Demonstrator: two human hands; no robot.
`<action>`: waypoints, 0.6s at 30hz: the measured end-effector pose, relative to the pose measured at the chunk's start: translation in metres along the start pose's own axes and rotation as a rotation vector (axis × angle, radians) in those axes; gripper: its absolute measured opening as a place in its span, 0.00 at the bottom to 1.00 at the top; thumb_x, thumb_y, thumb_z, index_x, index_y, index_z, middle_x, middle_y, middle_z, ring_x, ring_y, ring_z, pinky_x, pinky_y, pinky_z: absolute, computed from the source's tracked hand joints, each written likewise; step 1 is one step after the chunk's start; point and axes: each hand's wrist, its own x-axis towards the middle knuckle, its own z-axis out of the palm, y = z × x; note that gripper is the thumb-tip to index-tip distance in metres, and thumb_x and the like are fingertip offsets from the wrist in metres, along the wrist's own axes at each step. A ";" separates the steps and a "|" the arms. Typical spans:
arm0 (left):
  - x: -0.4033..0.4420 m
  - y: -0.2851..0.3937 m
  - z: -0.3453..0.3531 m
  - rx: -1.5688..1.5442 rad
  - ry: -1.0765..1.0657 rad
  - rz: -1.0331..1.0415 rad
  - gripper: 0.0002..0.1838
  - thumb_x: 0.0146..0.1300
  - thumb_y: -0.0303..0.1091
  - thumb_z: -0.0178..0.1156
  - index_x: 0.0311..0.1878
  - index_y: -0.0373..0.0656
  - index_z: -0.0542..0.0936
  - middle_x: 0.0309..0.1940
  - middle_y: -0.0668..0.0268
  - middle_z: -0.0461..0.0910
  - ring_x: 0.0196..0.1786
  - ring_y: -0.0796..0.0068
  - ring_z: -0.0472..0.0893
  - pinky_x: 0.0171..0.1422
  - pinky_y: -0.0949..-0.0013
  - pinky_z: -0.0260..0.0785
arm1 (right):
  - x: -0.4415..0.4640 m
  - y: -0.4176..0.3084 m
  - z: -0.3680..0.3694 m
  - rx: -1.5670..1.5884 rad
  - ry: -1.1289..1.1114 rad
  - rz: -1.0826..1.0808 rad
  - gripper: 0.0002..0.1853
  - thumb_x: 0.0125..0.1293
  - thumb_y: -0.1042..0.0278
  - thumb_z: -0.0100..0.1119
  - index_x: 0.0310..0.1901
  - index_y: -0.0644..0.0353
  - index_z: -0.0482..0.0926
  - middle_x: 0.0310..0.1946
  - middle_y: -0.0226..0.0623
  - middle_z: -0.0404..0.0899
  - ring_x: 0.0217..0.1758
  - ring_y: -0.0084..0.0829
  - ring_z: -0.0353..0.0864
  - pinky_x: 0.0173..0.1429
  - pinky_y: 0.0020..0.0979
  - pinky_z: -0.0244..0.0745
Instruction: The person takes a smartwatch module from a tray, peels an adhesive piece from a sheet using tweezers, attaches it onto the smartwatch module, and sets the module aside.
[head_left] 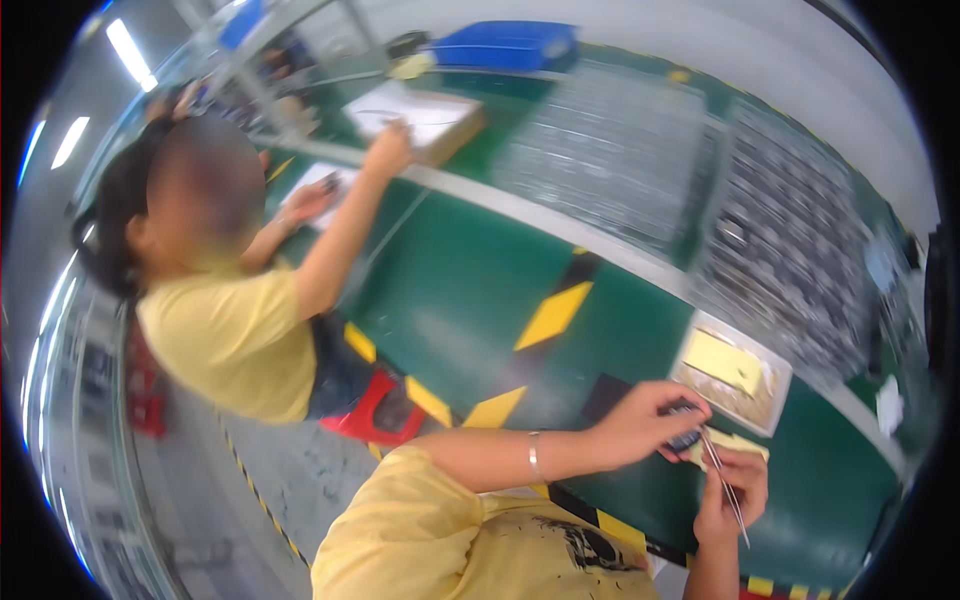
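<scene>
My left hand (640, 425), with a band on the wrist, grips a small dark part (682, 425) between thumb and fingers. Close beside it, my right hand (735, 490) is closed on metal tweezers (728, 485), which slant across the fingers; one end is at the dark part. A pale yellow piece (740, 445) shows just behind my right hand. Beyond both hands lies a white tray (778, 395) with a yellow pad (722, 362) and small light pieces in it.
Green bench (440, 260) with yellow-black tape. Clear trays (600, 150) and a tray stack with dark parts (780, 240) stand behind the rail. A blue bin (505, 45) is at the back. To the left, a co-worker (230, 330) reaches toward a box (450, 130), near a red stool (375, 410).
</scene>
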 end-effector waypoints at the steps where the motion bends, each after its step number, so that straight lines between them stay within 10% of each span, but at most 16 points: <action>1: 0.000 0.001 -0.001 -0.008 0.016 -0.011 0.11 0.69 0.34 0.57 0.49 0.39 0.78 0.36 0.65 0.81 0.31 0.80 0.81 0.31 0.77 0.76 | 0.005 -0.002 -0.001 -0.022 -0.013 -0.015 0.07 0.58 0.81 0.61 0.35 0.61 0.74 0.35 0.49 0.82 0.35 0.38 0.82 0.39 0.32 0.76; 7: -0.008 0.017 0.007 -0.025 0.182 -0.045 0.08 0.68 0.28 0.55 0.45 0.33 0.77 0.37 0.54 0.80 0.39 0.63 0.83 0.35 0.67 0.79 | 0.029 0.000 -0.018 0.046 -0.029 -0.139 0.10 0.56 0.81 0.66 0.40 0.60 0.80 0.35 0.41 0.83 0.37 0.35 0.84 0.37 0.31 0.78; 18: 0.000 0.008 0.003 0.129 0.278 0.057 0.13 0.68 0.37 0.53 0.50 0.40 0.72 0.33 0.62 0.78 0.24 0.74 0.75 0.27 0.75 0.71 | 0.013 0.027 -0.039 0.184 0.004 -0.086 0.05 0.59 0.79 0.59 0.34 0.62 0.72 0.33 0.39 0.73 0.35 0.41 0.76 0.37 0.36 0.71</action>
